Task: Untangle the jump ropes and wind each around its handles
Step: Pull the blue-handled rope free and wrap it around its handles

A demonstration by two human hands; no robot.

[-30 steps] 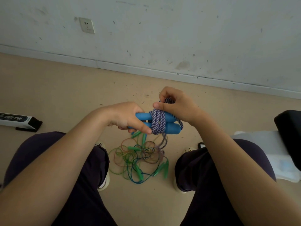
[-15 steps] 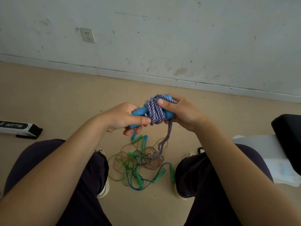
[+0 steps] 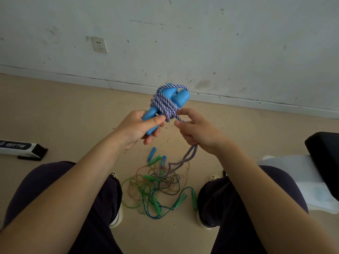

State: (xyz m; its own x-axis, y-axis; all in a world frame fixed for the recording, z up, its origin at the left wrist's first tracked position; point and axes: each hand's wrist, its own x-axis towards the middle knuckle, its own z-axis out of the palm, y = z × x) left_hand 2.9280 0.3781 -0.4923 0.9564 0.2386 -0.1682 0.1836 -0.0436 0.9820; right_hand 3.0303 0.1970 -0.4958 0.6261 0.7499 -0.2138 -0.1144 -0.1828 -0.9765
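Rope (image 3: 165, 105) between both hands (image 3: 139, 128)

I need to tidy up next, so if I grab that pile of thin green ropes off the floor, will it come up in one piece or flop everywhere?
The tangle of thin ropes probably lifts as one floppy clump, since the cords cross each other. The green handles at its edge would likely dangle and swing.

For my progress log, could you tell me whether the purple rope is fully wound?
Not fully. Coils wrap the blue handles, but the purple rope trails through the right hand to the floor.
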